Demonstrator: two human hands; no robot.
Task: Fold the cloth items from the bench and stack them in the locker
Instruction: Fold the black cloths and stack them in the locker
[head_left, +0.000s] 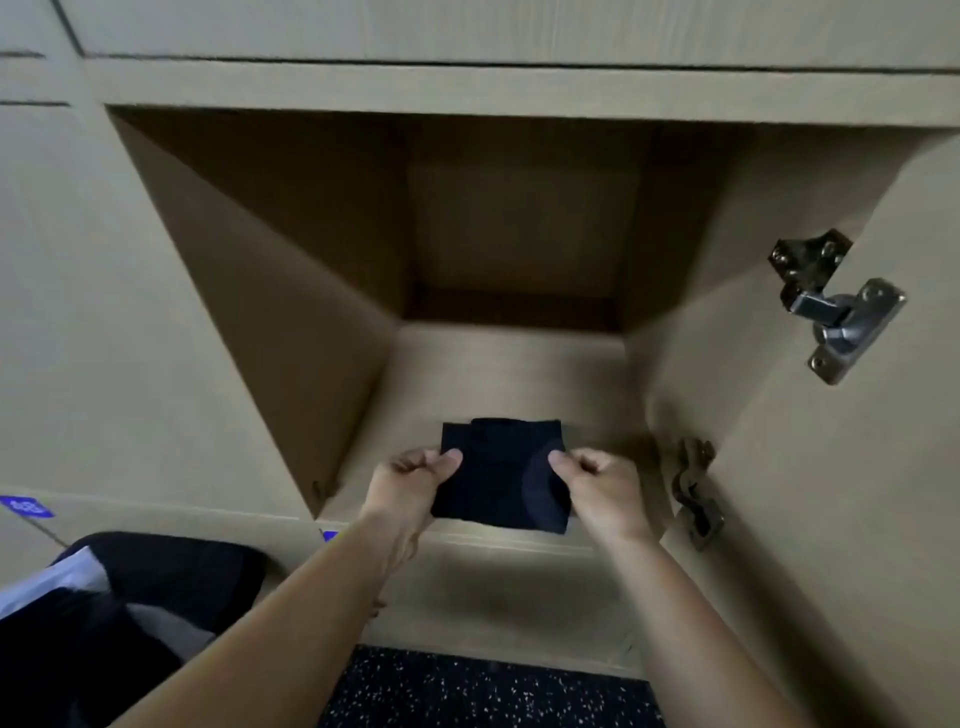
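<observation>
A small folded black cloth (501, 475) is held flat at the front lip of the open beige locker (498, 374). My left hand (410, 480) pinches its left edge, thumb on top. My right hand (597, 488) pinches the right edge the same way. The cloth's far end reaches over the locker floor, and its near end hangs just past the front edge. Nothing else lies on the visible locker floor.
The locker door (831, 467) stands open on the right, with two metal hinges (836, 306). A dark and white pile of cloth (119, 603) lies at the lower left. Speckled dark floor (467, 691) shows below the locker. Closed lockers surround the open one.
</observation>
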